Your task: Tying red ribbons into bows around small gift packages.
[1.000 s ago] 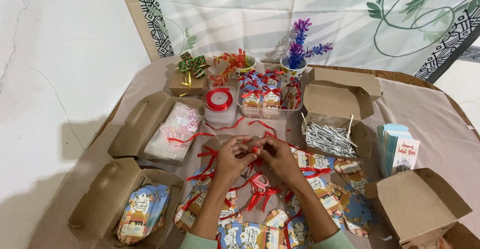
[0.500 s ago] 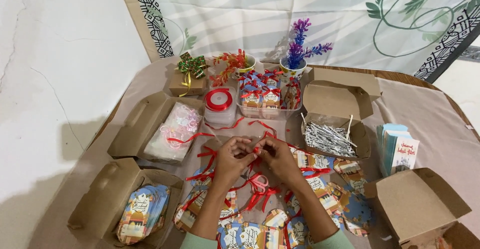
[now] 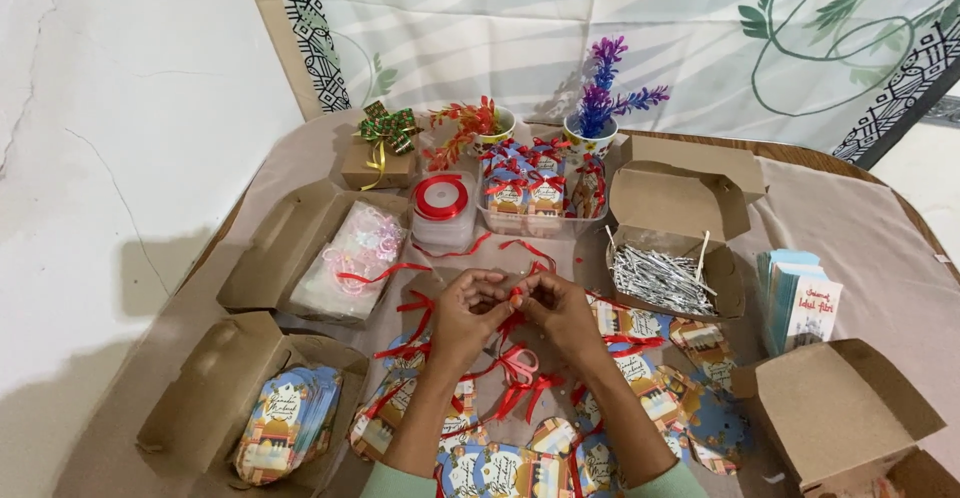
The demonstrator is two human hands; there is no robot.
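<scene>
While both hands meet over the middle of the worktop, the left hand and the right hand pinch a short piece of red ribbon between their fingertips, fingers curled and nearly touching each other. Just below the hands lie small red bows on a spread of colourful printed cards, some of them with ribbon already tied on. Loose strands of red ribbon trail away toward the far side.

Beyond the hands stands a clear tub bearing a red ribbon spool, and beside it a clear tray of small wrapped boxes with red bows. To the left, an open brown carton holds a clear bag of pale pieces; nearer the person, another brown carton holds a stack of printed tags. To the right, an open carton contains silver twist ties. Farther right stands a stack of upright cards, and an open, tilted carton sits at the near right corner. Two cups with artificial plants stand at the back.
</scene>
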